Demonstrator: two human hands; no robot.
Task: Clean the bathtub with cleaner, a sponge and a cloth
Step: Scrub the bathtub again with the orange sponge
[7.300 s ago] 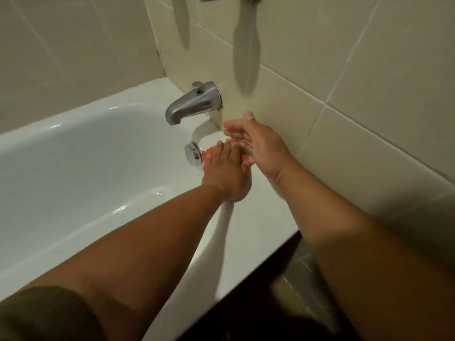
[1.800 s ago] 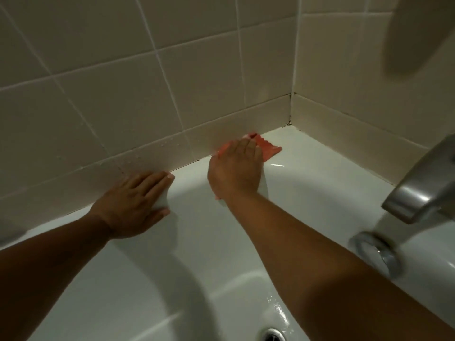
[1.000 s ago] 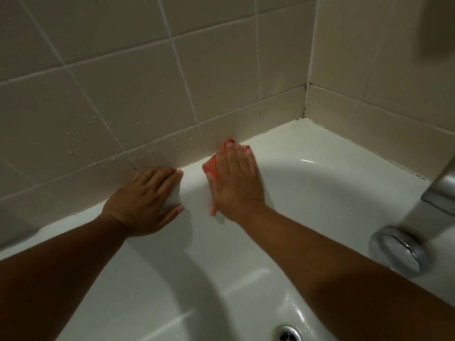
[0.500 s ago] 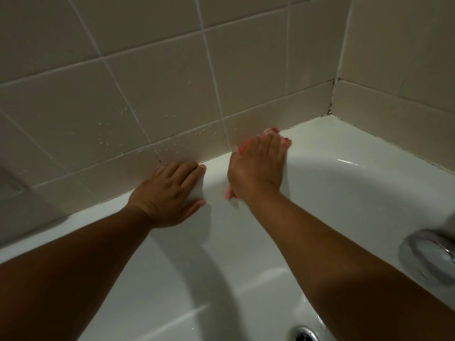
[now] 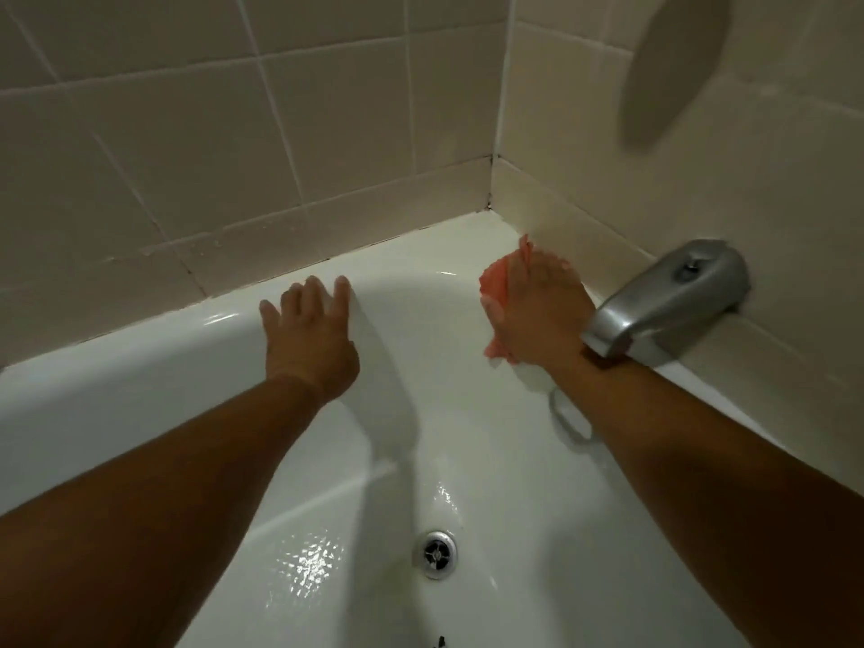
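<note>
The inside of the bathtub (image 5: 449,348) between the two hands is open, and so is the wet floor around the drain (image 5: 437,552). The left hand (image 5: 311,339) lies flat on the back rim. The tile wall (image 5: 234,156) stands close behind it, so there is little room there. The right hand (image 5: 537,315) presses the cloth (image 5: 495,278) near the tight corner, and the metal spout (image 5: 668,306) sticks out right over its wrist (very close, maybe touching).
</note>
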